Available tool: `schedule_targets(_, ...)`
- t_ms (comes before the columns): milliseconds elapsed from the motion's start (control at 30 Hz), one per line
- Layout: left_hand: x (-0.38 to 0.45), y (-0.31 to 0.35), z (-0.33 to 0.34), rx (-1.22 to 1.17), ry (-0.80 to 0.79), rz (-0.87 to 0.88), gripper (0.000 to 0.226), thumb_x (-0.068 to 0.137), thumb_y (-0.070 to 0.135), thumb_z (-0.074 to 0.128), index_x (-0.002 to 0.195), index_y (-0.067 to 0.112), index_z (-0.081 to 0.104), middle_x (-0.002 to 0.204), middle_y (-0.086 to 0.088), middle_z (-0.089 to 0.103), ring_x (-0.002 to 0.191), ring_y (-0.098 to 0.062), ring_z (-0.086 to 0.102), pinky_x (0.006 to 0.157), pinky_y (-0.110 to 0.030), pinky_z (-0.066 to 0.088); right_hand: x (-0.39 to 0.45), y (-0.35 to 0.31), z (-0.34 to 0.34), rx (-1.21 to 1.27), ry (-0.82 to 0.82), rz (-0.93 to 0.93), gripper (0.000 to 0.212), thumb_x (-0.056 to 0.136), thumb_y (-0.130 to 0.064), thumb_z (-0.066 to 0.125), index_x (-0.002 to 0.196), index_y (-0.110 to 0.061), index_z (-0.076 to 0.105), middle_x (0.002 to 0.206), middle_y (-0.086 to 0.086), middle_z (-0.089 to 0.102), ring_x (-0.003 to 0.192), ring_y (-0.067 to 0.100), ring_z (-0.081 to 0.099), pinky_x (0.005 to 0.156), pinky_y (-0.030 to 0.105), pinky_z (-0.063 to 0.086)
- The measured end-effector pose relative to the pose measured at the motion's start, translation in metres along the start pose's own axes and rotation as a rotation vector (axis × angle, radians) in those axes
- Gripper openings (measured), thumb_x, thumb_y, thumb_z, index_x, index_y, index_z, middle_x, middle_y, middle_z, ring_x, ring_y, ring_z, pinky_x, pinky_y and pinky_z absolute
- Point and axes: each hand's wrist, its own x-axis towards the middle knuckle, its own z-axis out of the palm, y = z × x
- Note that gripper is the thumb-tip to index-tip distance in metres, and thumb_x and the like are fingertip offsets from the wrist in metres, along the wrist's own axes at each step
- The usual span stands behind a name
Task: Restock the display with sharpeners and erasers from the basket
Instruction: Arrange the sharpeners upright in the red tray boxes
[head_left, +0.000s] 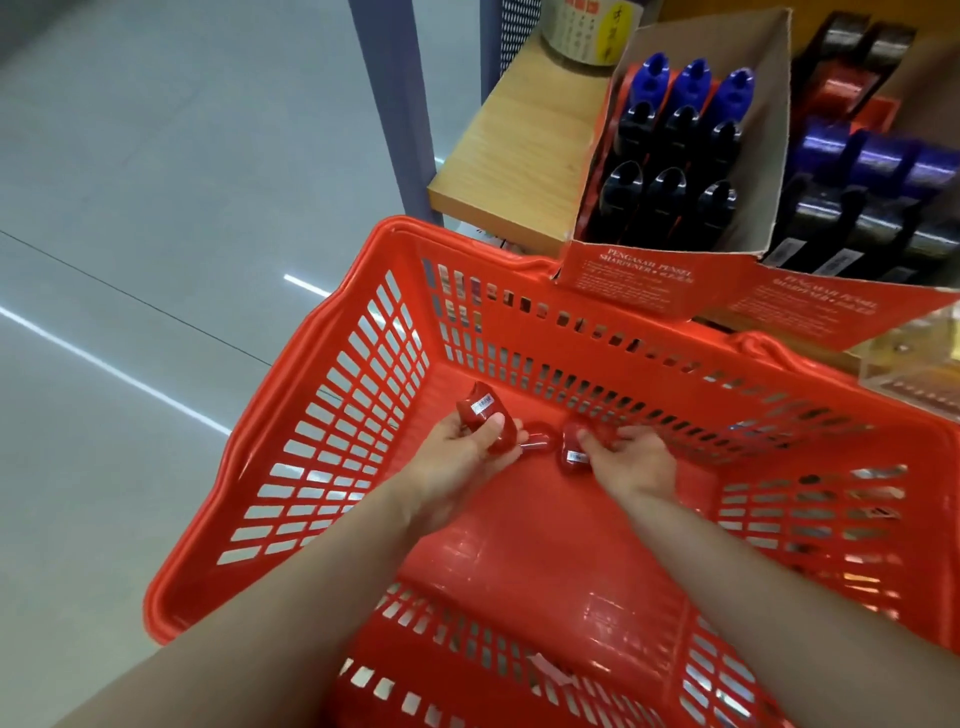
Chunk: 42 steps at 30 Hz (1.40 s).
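Red basket (291, 447) btwn grey tile floor (156, 182) & wood shelf (519, 156).

Stationery shop, wooden display shelf (498, 156), boxed sharpeners (670, 156) (carton printed "Sharpener"), red shopping basket (322, 415)

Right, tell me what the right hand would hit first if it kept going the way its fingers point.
Probably the loose red sharpener on the basket floor, just beyond the one the right hand grips; depth is uncertain.
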Motion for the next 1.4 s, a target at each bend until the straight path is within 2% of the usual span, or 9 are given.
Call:
schedule_targets(100, 0.000, 0.000, -0.002, 0.009, 0.037, -0.023, 0.007, 0.100, 0.004, 0.051, 0.106, 0.002, 0.053, 0.103, -0.020, 0.062, 0.101, -0.030, 0.066, 0.088, -0.038, 0.057, -0.003, 0.006, 0.029, -0.082, 0.011, -0.060, 0.052, 0.079, -0.038, 0.078, 0.119, -0.017, 0.052, 0.111, 0.009, 0.069, 0.108, 0.030, 0.064, 0.092, 0.035, 0.049)
schedule_targets(233, 0.001, 0.003, -0.009, 0.156, 0.074, -0.005, 0.023, 0.102, 0.008, 0.050, 0.124, 0.011, 0.047, 0.099, -0.013, 0.062, 0.097, -0.025, 0.067, 0.088, -0.038, 0.057, -0.012, 0.009, 0.036, 0.082, 0.069, -0.283, 0.036, 0.080, -0.014, 0.077, 0.111, -0.016, 0.060, 0.108, 0.009, 0.066, 0.101, 0.029, 0.063, 0.091, 0.033, 0.047)
schedule_targets(433, 0.000, 0.016, -0.010, 0.300, 0.066, -0.050, 0.035, 0.097, 0.019, 0.062, 0.128, 0.006, 0.054, 0.119, -0.015, 0.067, 0.106, -0.022, 0.068, 0.082, -0.043, 0.061, -0.030, -0.014, -0.018, 0.235, -0.391, -0.525, 0.050, 0.071, -0.016, 0.087, 0.108, -0.030, 0.057, 0.078, -0.013, 0.074, 0.077, -0.004, 0.066, 0.075, 0.007, 0.046)
schedule_targets(633, -0.018, 0.014, -0.002, 0.292, -0.145, -0.146, 0.054, 0.076, 0.021, 0.079, 0.122, -0.002, 0.064, 0.122, -0.021, 0.067, 0.114, -0.029, 0.065, 0.091, -0.049, 0.056, -0.036, -0.031, -0.023, 0.258, -0.501, -0.503, 0.046, 0.062, -0.007, 0.091, 0.091, -0.022, 0.058, 0.075, -0.010, 0.073, 0.078, 0.001, 0.069, 0.081, 0.019, 0.054)
schedule_targets(733, -0.017, 0.015, -0.007, 0.160, -0.086, -0.131, 0.044, 0.079, 0.012, 0.078, 0.119, -0.002, 0.065, 0.120, -0.019, 0.069, 0.113, -0.029, 0.066, 0.087, -0.046, 0.059, -0.036, -0.036, -0.020, 0.314, -0.578, -0.431, 0.051, 0.066, 0.002, 0.086, 0.107, -0.015, 0.061, 0.090, -0.003, 0.071, 0.084, 0.008, 0.070, 0.074, 0.016, 0.054)
schedule_targets(900, -0.005, 0.019, -0.028, 0.006, 0.222, -0.055, 0.036, 0.081, -0.005, 0.073, 0.114, 0.003, 0.064, 0.114, -0.017, 0.070, 0.106, -0.031, 0.067, 0.083, -0.045, 0.060, -0.020, -0.025, 0.004, -0.391, -0.262, -0.682, 0.057, 0.084, -0.025, 0.075, 0.135, -0.017, 0.052, 0.132, 0.005, 0.059, 0.125, 0.020, 0.053, 0.108, 0.027, 0.037)
schedule_targets(1067, -0.005, 0.021, -0.028, 0.066, 0.220, -0.009, 0.035, 0.079, -0.007, 0.074, 0.110, 0.006, 0.065, 0.108, -0.015, 0.073, 0.100, -0.032, 0.071, 0.085, -0.043, 0.060, -0.021, -0.029, 0.047, -0.548, -0.194, -0.719, 0.071, 0.086, -0.040, 0.069, 0.146, -0.020, 0.035, 0.143, 0.004, 0.045, 0.133, 0.027, 0.040, 0.110, 0.037, 0.034)
schedule_targets(1233, -0.014, 0.034, -0.016, 0.170, 0.114, 0.049, 0.036, 0.081, -0.006, 0.074, 0.114, 0.004, 0.064, 0.110, -0.016, 0.072, 0.097, -0.028, 0.072, 0.078, -0.040, 0.062, -0.024, -0.025, 0.053, -0.432, -0.295, -0.674, 0.057, 0.086, -0.022, 0.071, 0.138, -0.022, 0.048, 0.134, 0.004, 0.053, 0.126, 0.026, 0.050, 0.102, 0.030, 0.037)
schedule_targets(1400, -0.050, 0.056, 0.004, 0.322, 0.049, 0.091, 0.031, 0.081, -0.006, 0.073, 0.111, -0.002, 0.067, 0.112, -0.021, 0.071, 0.094, -0.027, 0.070, 0.078, -0.038, 0.062, -0.056, -0.036, -0.018, 0.086, -0.216, -0.490, 0.035, 0.072, -0.023, 0.085, 0.100, -0.026, 0.064, 0.087, -0.011, 0.068, 0.087, 0.013, 0.066, 0.069, 0.007, 0.041)
